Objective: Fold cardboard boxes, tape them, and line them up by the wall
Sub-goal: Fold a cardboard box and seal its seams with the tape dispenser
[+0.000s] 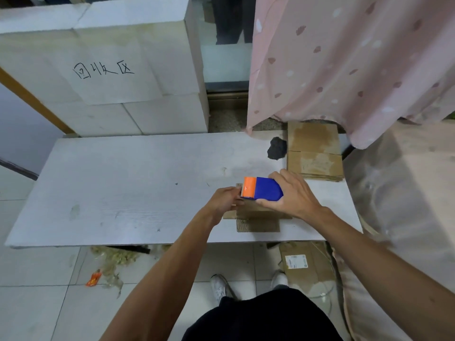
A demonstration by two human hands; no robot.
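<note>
The right hand (293,193) is closed around a tape dispenser (262,190). The fingers wrap over the far side of its blue body and the thumb runs along the near side. The dispenser's orange front end points left, with its toothed edge facing the left hand (226,199).

The left hand's fingers are curled, and it grips the left end of a small cardboard box (258,217), just beside the orange front. Whether a strip of tape is also pinched under those fingers cannot be made out. The dispenser sits on top of the box, which lies on the white counter (123,188) near its front edge and toward its right side. A flap sticks out below the hands on the near side.

A stack of flat cardboard (315,151) rests at the far right corner of the counter, well apart from the box, with a dark patch (277,148) just to its left. Behind the counter stand white blocks (103,70) with handwriting on them, and a pink spotted curtain (344,57) hangs to the right.

On the tiled floor lie an orange wrapper (93,278) and a flattened carton with a label (302,267), next to the person's white shoes (219,286).
</note>
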